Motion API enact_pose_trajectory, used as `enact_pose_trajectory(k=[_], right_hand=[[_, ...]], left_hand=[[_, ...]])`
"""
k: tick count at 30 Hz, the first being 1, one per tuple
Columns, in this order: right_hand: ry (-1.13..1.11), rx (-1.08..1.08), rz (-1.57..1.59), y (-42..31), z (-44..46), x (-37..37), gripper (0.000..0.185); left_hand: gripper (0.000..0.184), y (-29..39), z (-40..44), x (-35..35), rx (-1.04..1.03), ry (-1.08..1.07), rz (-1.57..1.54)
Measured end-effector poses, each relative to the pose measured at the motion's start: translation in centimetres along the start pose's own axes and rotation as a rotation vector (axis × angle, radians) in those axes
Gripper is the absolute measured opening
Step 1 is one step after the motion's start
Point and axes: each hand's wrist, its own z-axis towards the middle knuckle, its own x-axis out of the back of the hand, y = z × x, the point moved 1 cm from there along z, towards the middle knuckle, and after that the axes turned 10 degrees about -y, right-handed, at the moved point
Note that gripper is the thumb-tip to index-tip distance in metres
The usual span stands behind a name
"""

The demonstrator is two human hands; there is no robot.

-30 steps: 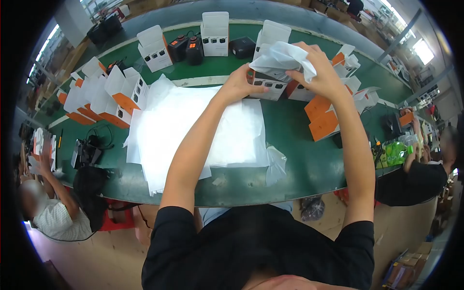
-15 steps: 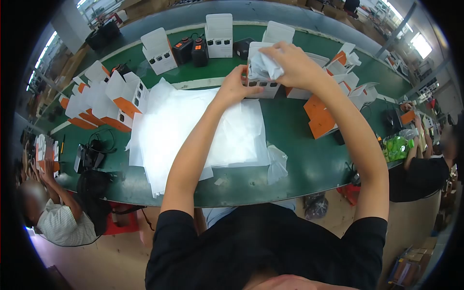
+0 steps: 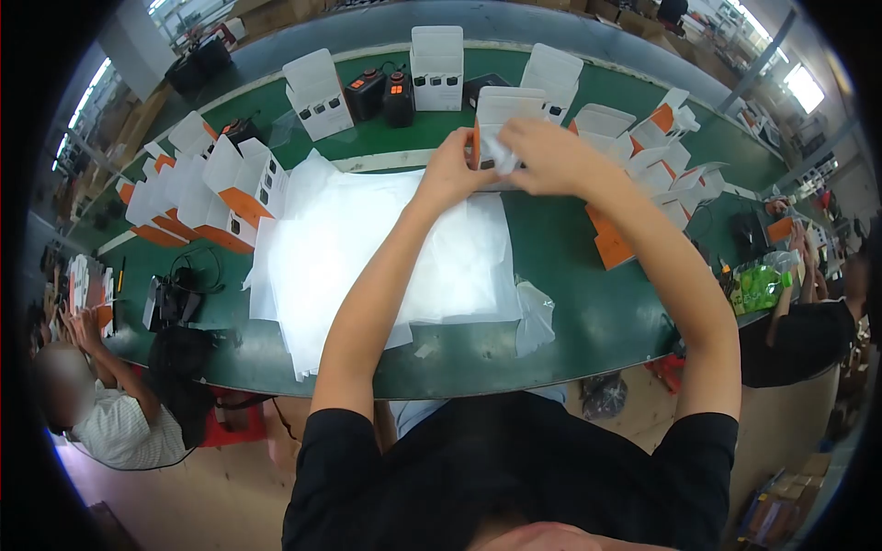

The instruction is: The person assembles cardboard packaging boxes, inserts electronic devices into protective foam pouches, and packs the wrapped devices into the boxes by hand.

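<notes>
A white and orange cardboard box (image 3: 505, 104) stands with its lid up at the far side of the green table. My left hand (image 3: 448, 173) grips the box's left side, thumb across the front. My right hand (image 3: 554, 158) is closed on a crumpled white wrapped bundle (image 3: 497, 152) at the box's opening. Most of the bundle is hidden by my fingers and the box; its contents do not show. A stack of thin white sheets (image 3: 340, 248) lies under my left forearm.
More open boxes stand on the left (image 3: 243, 179) and right (image 3: 611, 124). Black devices with orange marks (image 3: 398, 98) sit at the back near a white box (image 3: 438, 69). A clear plastic bag (image 3: 535, 317) lies beside the sheets. People sit at both ends.
My right hand has brought the white bundle down into the box's opening, so less of it shows. My left hand stays on the box. The view has shifted slightly.
</notes>
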Motion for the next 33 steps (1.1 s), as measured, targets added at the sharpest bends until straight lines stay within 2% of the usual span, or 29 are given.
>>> enact_pose_trajectory(k=[2,5,7,9,10,12,14,16,18,19,20,22,23,26,27,28,29,30,31,32,33], right_hand=[[-0.067,-0.004,-0.051,-0.6,0.0,-1.0,0.056],[0.017,0.085,0.223,-0.1,-1.3,6.1,0.056],[0.217,-0.056,0.464,5.8,-1.6,14.1,0.050],[0.491,-0.215,0.438,7.6,-1.6,17.7,0.024],[0.558,-0.234,0.321,9.4,-1.3,18.0,0.022],[0.286,-0.196,0.140,19.1,0.0,16.0,0.047],[0.088,-0.304,-0.020,21.9,1.3,13.2,0.050],[-0.091,-0.402,-0.077,23.1,1.7,11.7,0.055],[-0.241,-0.489,-0.043,22.7,2.3,11.2,0.065],[-0.237,-0.475,-0.034,23.2,2.4,10.4,0.058],[-0.278,-0.477,-0.035,23.3,2.9,10.0,0.059],[-0.358,-0.483,-0.029,23.2,3.7,9.2,0.061],[-0.349,-0.444,-0.098,23.3,4.0,8.5,0.056],[-0.291,-0.568,-0.191,23.7,4.7,8.3,0.049],[-0.183,-0.536,-0.218,24.0,4.3,9.0,0.036],[-0.211,-0.615,-0.191,23.6,3.8,10.9,0.037],[-0.241,-0.697,-0.167,22.8,2.8,13.6,0.038],[-0.111,-0.647,-0.261,21.3,1.5,16.3,0.027],[0.017,-0.592,-0.360,20.0,0.1,18.7,0.022],[0.160,-0.493,-0.473,19.8,-1.2,20.5,0.024],[0.220,-0.519,-0.410,15.9,-2.6,22.3,0.026]], left_hand=[[0.072,0.2,0.4,-0.3,0.021,-0.020,0.026],[0.068,0.8,0.9,1.4,-0.071,0.110,-0.029],[0.070,3.8,3.5,4.7,-0.161,0.257,-0.070],[0.075,8.7,8.0,8.3,-0.256,0.406,-0.039],[0.078,9.8,11.2,8.5,-0.285,0.456,-0.005],[0.082,8.8,19.5,7.7,-0.259,0.444,0.133],[0.086,6.5,26.5,5.2,-0.148,0.471,0.299],[0.090,3.5,30.8,1.9,0.010,0.343,0.391],[0.093,0.3,33.3,-1.0,0.135,0.238,0.340],[0.095,-1.8,34.1,-2.1,0.171,0.197,0.319],[0.098,-3.3,34.8,-2.9,0.207,0.156,0.300],[0.094,-4.2,34.8,-4.2,0.256,0.204,0.326],[0.092,-4.3,34.0,-4.3,0.293,0.230,0.344],[0.076,-2.3,32.5,-3.4,0.229,0.021,0.470],[0.064,3.0,28.6,-1.9,0.267,-0.251,0.552],[0.062,3.8,27.6,-1.8,0.269,-0.400,0.634],[0.063,4.1,26.2,-2.6,0.301,-0.437,0.679],[0.065,4.3,24.8,-3.2,0.334,-0.464,0.721],[0.071,3.0,24.7,-4.2,0.275,-0.367,0.802],[0.076,0.7,25.1,-5.8,0.214,-0.263,0.879],[0.082,0.1,24.3,-6.3,0.158,-0.164,0.957]])
